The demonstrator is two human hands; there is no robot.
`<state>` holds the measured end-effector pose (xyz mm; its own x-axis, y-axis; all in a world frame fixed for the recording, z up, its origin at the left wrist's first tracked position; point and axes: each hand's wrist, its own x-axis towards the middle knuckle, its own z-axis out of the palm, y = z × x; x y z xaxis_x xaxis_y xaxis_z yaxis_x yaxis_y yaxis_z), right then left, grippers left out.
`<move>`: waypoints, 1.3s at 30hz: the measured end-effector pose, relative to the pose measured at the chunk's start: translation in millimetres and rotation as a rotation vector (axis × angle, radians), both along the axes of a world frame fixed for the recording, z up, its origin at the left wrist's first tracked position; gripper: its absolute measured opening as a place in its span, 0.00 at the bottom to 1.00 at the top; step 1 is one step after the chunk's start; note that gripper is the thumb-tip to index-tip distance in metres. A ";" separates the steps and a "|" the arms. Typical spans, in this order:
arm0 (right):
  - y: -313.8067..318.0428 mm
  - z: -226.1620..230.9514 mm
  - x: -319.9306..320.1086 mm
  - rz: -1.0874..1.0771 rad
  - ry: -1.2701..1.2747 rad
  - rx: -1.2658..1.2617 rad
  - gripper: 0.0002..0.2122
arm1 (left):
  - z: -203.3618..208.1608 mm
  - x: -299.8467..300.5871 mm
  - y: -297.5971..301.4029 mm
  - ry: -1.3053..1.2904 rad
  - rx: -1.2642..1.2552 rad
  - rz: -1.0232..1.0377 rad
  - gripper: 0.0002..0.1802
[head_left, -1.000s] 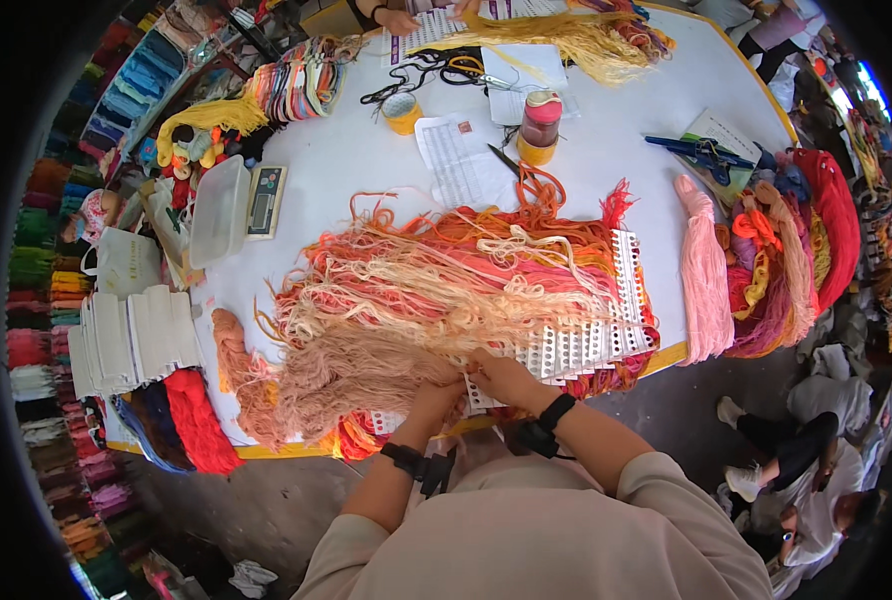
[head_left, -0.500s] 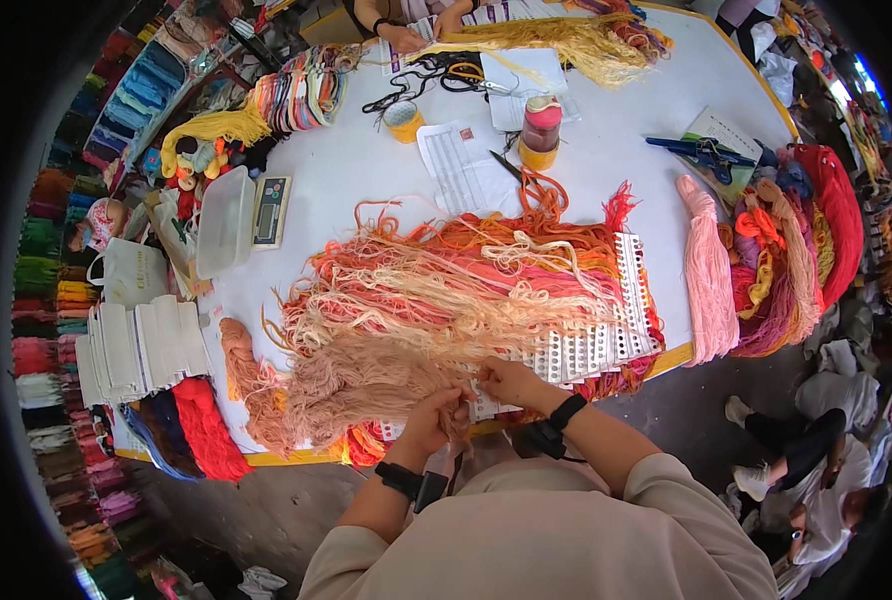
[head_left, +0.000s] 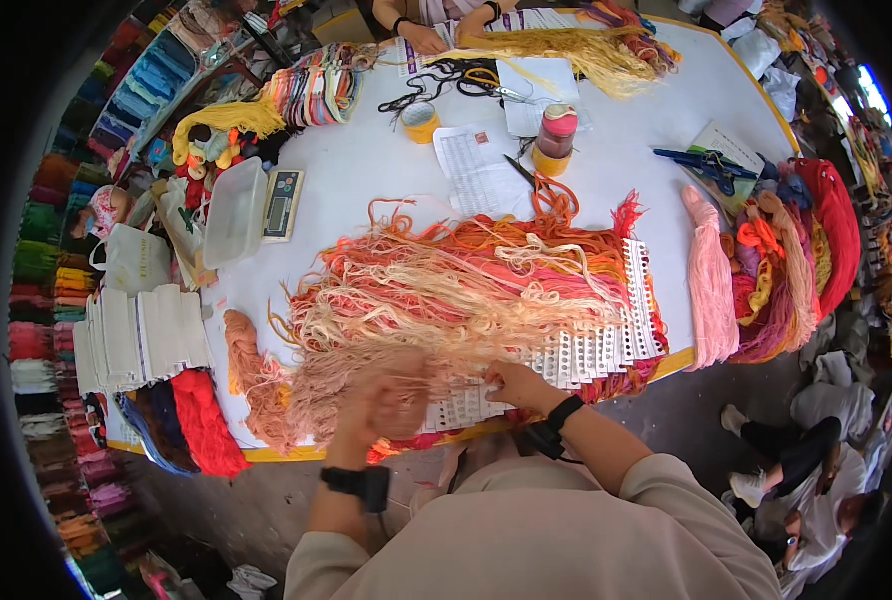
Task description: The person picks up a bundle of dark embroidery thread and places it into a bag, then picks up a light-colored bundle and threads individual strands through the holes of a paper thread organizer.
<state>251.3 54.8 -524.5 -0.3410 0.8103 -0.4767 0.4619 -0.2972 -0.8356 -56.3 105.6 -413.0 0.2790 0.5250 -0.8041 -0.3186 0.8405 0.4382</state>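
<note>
A long heap of yarn strands (head_left: 446, 290) in coral, orange and cream lies across the near part of the table. Its strands are fixed along a row of white punched cards (head_left: 578, 362). Over the dusty-pink yarn bundle (head_left: 331, 375) at the heap's near left is my left hand (head_left: 381, 400), smeared by motion, so its grip does not show. My right hand (head_left: 519, 388) is closed in a pinch at the near edge of the cards. What sits between its fingertips is too small to make out.
Left stand a clear plastic tub (head_left: 236, 212), a scale (head_left: 282, 206) and stacked white cards (head_left: 144, 338). Pink yarn hanks (head_left: 708, 280) lie right. Beyond are scissors (head_left: 486, 82), a thread cone (head_left: 556, 135) and a co-worker's hands (head_left: 426, 40). Someone sits at lower right (head_left: 816, 480).
My left hand has moved left and slightly up, away from my right hand, over the dusty-pink yarn. My right hand stays almost in place. The whole view has shifted a little.
</note>
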 end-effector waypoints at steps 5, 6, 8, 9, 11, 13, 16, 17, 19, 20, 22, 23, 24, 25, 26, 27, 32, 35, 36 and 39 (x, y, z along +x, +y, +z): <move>3.4 9.0 -6.3 0.006 -0.058 -0.044 0.16 | 57.2 -64.9 22.2 0.176 0.455 0.435 0.08; 4.6 16.0 -8.9 0.003 -0.075 -0.058 0.16 | 68.8 -69.7 22.5 0.256 0.519 0.493 0.11; 3.9 25.4 -12.2 -0.009 -0.095 -0.066 0.16 | 86.9 -38.8 17.9 0.287 0.423 0.426 0.14; 4.4 33.4 -16.4 -0.015 -0.103 -0.076 0.17 | 93.4 -22.2 12.2 0.330 0.327 0.360 0.17; 4.8 61.5 -33.3 -0.113 -0.041 0.032 0.16 | 88.8 -9.1 -2.2 0.165 0.364 0.133 0.20; 11.7 108.2 -51.7 -0.210 0.022 0.142 0.15 | 83.3 14.2 -17.3 -0.037 0.570 0.099 0.23; 17.1 191.8 -81.4 -0.322 0.381 0.043 0.12 | 100.5 30.3 -21.6 -0.307 0.483 0.046 0.27; 15.0 208.6 -91.9 -0.330 0.429 0.068 0.09 | 100.8 30.6 -22.3 -0.319 0.495 0.042 0.27; 10.5 218.8 -103.0 -0.351 0.470 0.112 0.07 | 101.7 30.4 -24.2 -0.480 0.432 -0.052 0.30; 7.9 215.5 -107.0 -0.361 0.435 0.163 0.06 | 103.7 29.1 -24.7 -0.470 0.448 -0.076 0.30; 5.0 217.4 -112.3 -0.400 0.432 0.142 0.04 | 108.6 24.9 -24.3 -0.443 0.484 -0.095 0.31; 2.9 220.4 -112.7 -0.405 0.427 0.151 0.04 | 110.1 22.9 -24.0 -0.406 0.513 -0.104 0.31; -0.7 223.4 -113.2 -0.433 0.481 0.091 0.04 | 110.3 19.6 -24.7 -0.410 0.518 -0.109 0.31; -3.5 225.2 -115.1 -0.460 0.535 0.031 0.04 | 109.1 16.5 -25.2 -0.424 0.503 -0.100 0.30; -5.2 225.9 -118.6 -0.462 0.534 0.036 0.04 | 108.1 13.5 -25.7 -0.438 0.487 -0.091 0.30; -6.7 225.6 -120.7 -0.461 0.465 0.105 0.03 | 107.5 12.7 -25.7 -0.443 0.489 -0.098 0.30; -13.7 218.0 -127.0 -0.381 0.325 0.401 0.03 | 103.7 14.0 -28.4 -0.383 0.535 -0.173 0.27; -13.5 225.6 -122.0 -0.500 0.574 0.145 0.03 | 111.6 12.7 -24.9 -0.460 0.504 -0.072 0.22; -14.0 226.7 -119.6 -0.517 0.597 0.085 0.03 | 111.9 13.5 -25.3 -0.461 0.506 -0.074 0.22; -13.5 227.8 -115.0 -0.537 0.647 0.005 0.03 | 112.0 20.0 -26.8 -0.315 0.556 -0.080 0.17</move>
